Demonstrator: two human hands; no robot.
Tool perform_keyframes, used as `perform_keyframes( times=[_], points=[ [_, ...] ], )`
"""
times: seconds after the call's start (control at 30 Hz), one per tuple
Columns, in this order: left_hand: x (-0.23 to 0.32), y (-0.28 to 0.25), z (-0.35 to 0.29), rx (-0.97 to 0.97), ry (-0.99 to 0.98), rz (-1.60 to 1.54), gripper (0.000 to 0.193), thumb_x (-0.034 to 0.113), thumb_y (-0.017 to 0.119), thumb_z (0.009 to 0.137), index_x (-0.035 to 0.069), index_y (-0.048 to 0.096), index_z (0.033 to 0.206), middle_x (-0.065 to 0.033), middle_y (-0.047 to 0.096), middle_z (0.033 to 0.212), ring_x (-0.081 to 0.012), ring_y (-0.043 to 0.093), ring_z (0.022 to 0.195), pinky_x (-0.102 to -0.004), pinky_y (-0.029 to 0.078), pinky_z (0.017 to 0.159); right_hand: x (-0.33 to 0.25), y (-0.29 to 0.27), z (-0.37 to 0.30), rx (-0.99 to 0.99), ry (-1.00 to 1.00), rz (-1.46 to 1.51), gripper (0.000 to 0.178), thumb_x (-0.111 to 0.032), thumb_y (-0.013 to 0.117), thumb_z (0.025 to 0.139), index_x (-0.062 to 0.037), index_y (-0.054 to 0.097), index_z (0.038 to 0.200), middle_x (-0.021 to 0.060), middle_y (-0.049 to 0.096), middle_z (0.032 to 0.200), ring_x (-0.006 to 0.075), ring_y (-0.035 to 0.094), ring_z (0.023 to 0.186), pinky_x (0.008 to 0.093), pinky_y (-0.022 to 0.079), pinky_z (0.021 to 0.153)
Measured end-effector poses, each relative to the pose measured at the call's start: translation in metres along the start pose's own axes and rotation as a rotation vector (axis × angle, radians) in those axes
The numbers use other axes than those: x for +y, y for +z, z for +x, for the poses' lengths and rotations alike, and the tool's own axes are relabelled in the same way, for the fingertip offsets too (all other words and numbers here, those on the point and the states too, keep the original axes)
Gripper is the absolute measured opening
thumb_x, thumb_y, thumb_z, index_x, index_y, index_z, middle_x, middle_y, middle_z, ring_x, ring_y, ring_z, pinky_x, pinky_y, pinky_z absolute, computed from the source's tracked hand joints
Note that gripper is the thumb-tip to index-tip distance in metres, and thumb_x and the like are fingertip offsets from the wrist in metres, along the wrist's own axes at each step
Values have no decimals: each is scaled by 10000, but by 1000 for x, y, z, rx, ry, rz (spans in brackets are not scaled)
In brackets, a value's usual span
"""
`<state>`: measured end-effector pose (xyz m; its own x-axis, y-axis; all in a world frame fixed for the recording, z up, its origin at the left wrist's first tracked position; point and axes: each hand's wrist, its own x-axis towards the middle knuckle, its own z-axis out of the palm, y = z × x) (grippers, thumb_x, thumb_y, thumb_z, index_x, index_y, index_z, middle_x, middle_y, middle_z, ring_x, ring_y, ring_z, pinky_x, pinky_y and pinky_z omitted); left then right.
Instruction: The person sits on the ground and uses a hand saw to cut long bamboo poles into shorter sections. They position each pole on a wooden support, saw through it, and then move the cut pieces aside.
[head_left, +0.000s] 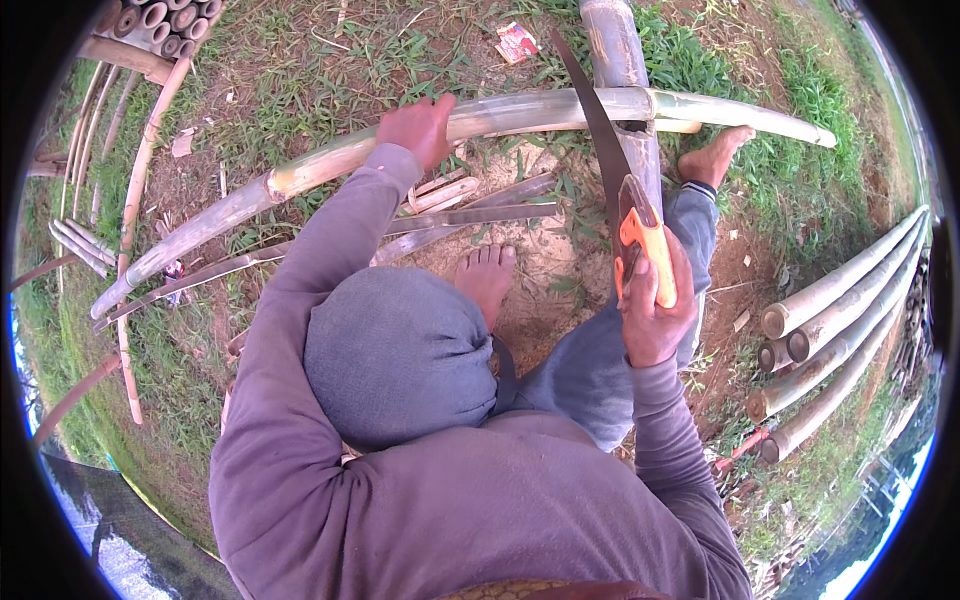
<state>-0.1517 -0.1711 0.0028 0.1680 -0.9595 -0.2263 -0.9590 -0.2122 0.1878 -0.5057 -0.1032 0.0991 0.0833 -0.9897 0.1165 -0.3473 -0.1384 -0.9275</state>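
A long pale-green bamboo pole [520,112] lies crosswise in front of me, over a thicker, dark-notched bamboo piece [618,45]. My left hand [418,131] grips the pole left of that crossing, with its fingers curled over the far side. In my right hand [662,305] is the orange handle of a handsaw [601,130]. The dark blade points up and away, passing over the pole just left of the thicker bamboo. Whether its teeth touch the pole, I cannot tell. My bare right foot [715,156] is beside the thicker bamboo, under the pole's right part.
Split bamboo strips [470,213] lie on the ground near my left foot [486,283]. Several cut bamboo poles [840,320] are stacked at the right. At the upper left, a bamboo pile [170,25] stands by a leaning pole [140,190]. A red wrapper [516,43] lies in the grass.
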Motion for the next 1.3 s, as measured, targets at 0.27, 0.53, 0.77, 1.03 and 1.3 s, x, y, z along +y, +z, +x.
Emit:
perform_keyframes(
  times=[0.27, 0.53, 0.77, 1.03, 1.3],
  points=[
    [-9, 8, -5, 4, -3, 31, 543, 254, 793, 846, 176, 563, 1333, -160, 729, 1192, -405, 733, 1079, -551, 580, 921, 7, 40, 50, -12, 22, -16, 428, -136, 689, 1025, 54, 619, 1402, 148, 733, 1202, 196, 698, 1080, 330, 556, 930],
    [3, -7, 6, -61, -9, -5, 554, 286, 807, 830, 165, 581, 1321, -170, 755, 1141, -402, 737, 1079, -549, 579, 935, 25, 28, 26, 21, -65, 16, 433, -93, 689, 1033, 79, 591, 1418, 179, 705, 1306, 211, 685, 1139, 328, 555, 970],
    [-9, -23, 14, -118, -61, 1, 649, 295, 808, 812, 181, 580, 1409, -183, 773, 1145, -413, 737, 1086, -543, 580, 951, 18, 0, -13, 24, 33, 51, 431, -101, 688, 1022, 91, 604, 1398, 188, 727, 1282, 220, 711, 1127, 328, 566, 970],
    [-2, -15, 22, -202, -39, -9, 786, 322, 828, 771, 189, 552, 1494, -154, 775, 1177, -392, 733, 1111, -526, 580, 969, 43, 57, 68, 44, -82, 37, 437, -107, 725, 1002, 45, 628, 1400, 198, 745, 1205, 188, 717, 1058, 332, 574, 922],
    [-8, -20, 16, -252, -42, -21, 821, 358, 858, 735, 194, 567, 1486, -171, 771, 1185, -385, 739, 1096, -504, 585, 971, 16, -28, -59, 1, 37, 71, 459, -130, 647, 1043, 101, 567, 1431, 218, 698, 1361, 278, 699, 1246, 384, 584, 1029]
  ],
)
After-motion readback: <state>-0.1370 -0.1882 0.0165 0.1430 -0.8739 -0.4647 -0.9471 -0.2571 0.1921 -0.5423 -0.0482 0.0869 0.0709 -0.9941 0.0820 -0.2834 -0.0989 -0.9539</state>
